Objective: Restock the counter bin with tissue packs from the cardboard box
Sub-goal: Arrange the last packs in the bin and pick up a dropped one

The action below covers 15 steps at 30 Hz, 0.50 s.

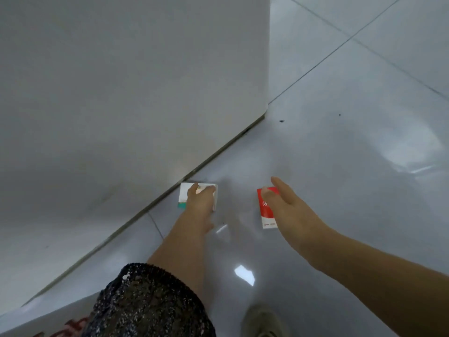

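Glossy pale tiled floor (352, 166) with a white cabinet (121, 93) standing on it
The tiles are large and light grey, split by thin dark joints, with bright patches of reflected light. The cabinet's base meets the floor along a dark seam running diagonally up to a corner. A small dark speck (281, 121) lies on the tile just past that corner. A blurred pale shoe (261, 321) stands at the bottom edge. A white pack (184, 195) near the seam is gripped by the left hand (200, 200), a red pack (266, 212) by the right hand (289, 205); whether either touches the tile cannot be told
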Motion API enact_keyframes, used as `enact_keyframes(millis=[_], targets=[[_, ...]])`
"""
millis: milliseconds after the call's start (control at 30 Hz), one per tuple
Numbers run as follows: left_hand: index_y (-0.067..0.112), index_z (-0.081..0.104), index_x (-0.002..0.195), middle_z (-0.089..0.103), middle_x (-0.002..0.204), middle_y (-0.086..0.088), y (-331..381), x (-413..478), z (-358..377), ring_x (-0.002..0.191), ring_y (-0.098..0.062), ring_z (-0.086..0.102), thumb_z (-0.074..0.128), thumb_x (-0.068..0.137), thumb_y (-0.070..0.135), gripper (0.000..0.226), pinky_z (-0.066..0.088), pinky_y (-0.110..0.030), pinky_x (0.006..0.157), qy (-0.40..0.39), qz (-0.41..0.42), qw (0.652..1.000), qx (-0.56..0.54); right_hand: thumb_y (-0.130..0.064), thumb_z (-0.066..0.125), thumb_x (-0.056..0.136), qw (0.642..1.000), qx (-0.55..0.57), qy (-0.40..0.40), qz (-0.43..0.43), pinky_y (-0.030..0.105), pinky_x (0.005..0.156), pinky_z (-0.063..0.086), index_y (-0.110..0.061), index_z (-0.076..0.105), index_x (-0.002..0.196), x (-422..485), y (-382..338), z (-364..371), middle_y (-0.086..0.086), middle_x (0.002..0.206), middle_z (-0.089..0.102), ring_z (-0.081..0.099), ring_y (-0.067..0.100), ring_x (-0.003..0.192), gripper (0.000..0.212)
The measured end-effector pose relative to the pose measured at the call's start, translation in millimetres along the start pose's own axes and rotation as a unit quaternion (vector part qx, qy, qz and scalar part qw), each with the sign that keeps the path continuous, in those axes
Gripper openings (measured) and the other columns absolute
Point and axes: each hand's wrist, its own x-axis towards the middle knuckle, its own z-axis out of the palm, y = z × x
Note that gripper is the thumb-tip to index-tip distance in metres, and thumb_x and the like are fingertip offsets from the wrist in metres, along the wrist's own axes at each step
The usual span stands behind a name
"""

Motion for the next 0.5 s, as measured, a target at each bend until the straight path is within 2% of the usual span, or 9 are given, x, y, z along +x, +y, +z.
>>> enact_keyframes(millis=[67,167,233,333,400,500], targets=[[0.025,0.028,0.148,0.035,0.148,-0.012,-0.7,13.5,5.4,0.123,-0.034,0.043,0.052,0.095,0.026,0.057,0.037,-0.048,0.101,-0.007,0.018,1.000,0.017,-0.045,0.038,0.096,1.000,-0.009,-0.007,-0.005,0.037,0.110,0.028,-0.040,0.023,0.146,9.9,1.1,2.6,0.001,0.150,0.031,0.035,0.020,0.134,0.052],[0.035,0.019,0.150,0.029,0.151,-0.010,4.3,28.7,11.2,0.131,-0.037,0.036,0.052,0.095,0.036,0.064,0.033,-0.047,0.105,-0.006,-0.008,1.000,0.022,-0.048,0.036,0.096,0.999,-0.019,-0.022,-0.014,0.038,0.112,0.028,-0.042,0.019,0.146,23.8,-3.2,5.7,0.002,0.151,0.029,0.034,0.021,0.135,0.053],[0.032,0.020,0.150,0.033,0.148,-0.012,7.2,42.4,11.9,0.128,-0.038,0.039,0.053,0.095,0.037,0.064,0.034,-0.047,0.108,-0.009,-0.007,0.999,0.030,-0.050,0.037,0.095,0.999,-0.013,-0.029,-0.025,0.040,0.112,0.029,-0.044,0.018,0.146,31.4,-7.4,8.8,0.001,0.152,0.028,0.035,0.022,0.135,0.054],[0.023,0.031,0.146,0.046,0.135,-0.019,5.4,62.0,14.8,0.116,-0.039,0.051,0.058,0.093,0.028,0.059,0.042,-0.049,0.103,-0.001,0.000,1.000,0.016,-0.054,0.038,0.093,0.999,-0.021,-0.036,-0.035,0.045,0.113,0.029,-0.046,0.016,0.146,40.6,-12.1,12.4,-0.002,0.153,0.026,0.031,0.022,0.137,0.058],[0.016,0.034,0.140,0.047,0.133,-0.022,-0.5,65.2,15.9,0.115,-0.038,0.051,0.061,0.090,0.024,0.057,0.041,-0.047,0.103,0.017,0.014,0.997,0.068,-0.056,0.039,0.092,0.998,-0.021,-0.037,-0.040,0.046,0.113,0.028,-0.046,0.014,0.146,43.8,-12.8,12.8,-0.002,0.154,0.024,0.029,0.023,0.139,0.060],[0.011,0.037,0.127,0.048,0.129,-0.024,-6.4,59.0,10.7,0.113,-0.040,0.050,0.065,0.086,0.031,0.053,0.042,-0.049,0.101,0.067,0.005,0.992,0.103,-0.055,0.040,0.092,0.999,-0.015,-0.028,-0.037,0.046,0.113,0.027,-0.044,0.015,0.147,36.3,-16.9,10.9,0.000,0.154,0.025,0.028,0.023,0.139,0.062]])
